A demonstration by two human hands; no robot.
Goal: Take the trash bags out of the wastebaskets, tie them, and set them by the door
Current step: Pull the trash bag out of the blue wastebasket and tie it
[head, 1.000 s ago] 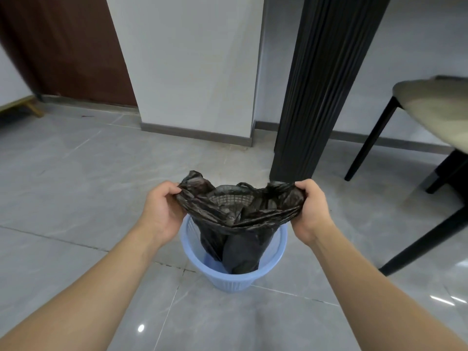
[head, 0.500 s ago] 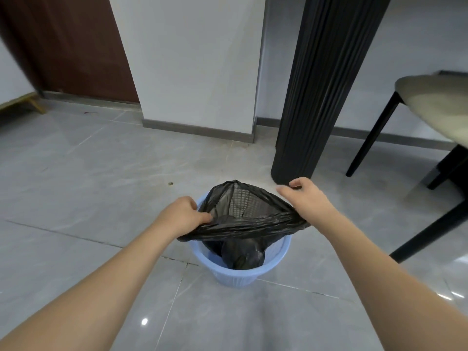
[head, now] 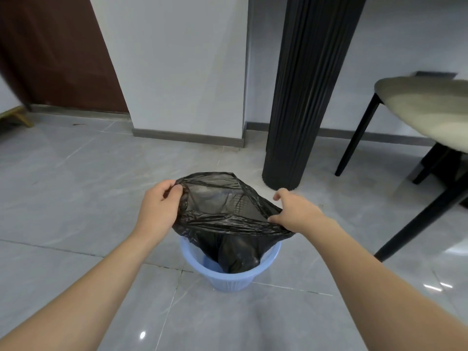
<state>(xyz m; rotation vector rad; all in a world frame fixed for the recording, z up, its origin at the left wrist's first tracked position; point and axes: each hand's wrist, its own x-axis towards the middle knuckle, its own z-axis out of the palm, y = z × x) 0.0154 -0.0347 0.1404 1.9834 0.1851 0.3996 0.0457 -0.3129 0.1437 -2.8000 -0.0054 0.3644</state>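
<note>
The black trash bag (head: pixel 228 224) sits partly inside the blue wastebasket (head: pixel 229 274) on the floor — left hand (head: pixel 158 207) and right hand (head: pixel 295 211) pinch its rim on opposite sides, stretched wide between them.

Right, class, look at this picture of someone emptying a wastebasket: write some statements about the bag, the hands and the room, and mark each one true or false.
1. The black trash bag is already tied shut. False: its mouth is held open.
2. Both hands hold the bag's rim, the left hand on one side and the right hand on the other. True.
3. The wastebasket is red. False: it is light blue.
4. The bag's bottom sits inside the wastebasket. True.
5. The wastebasket stands on a carpet. False: it stands on the grey tiled floor.
</note>
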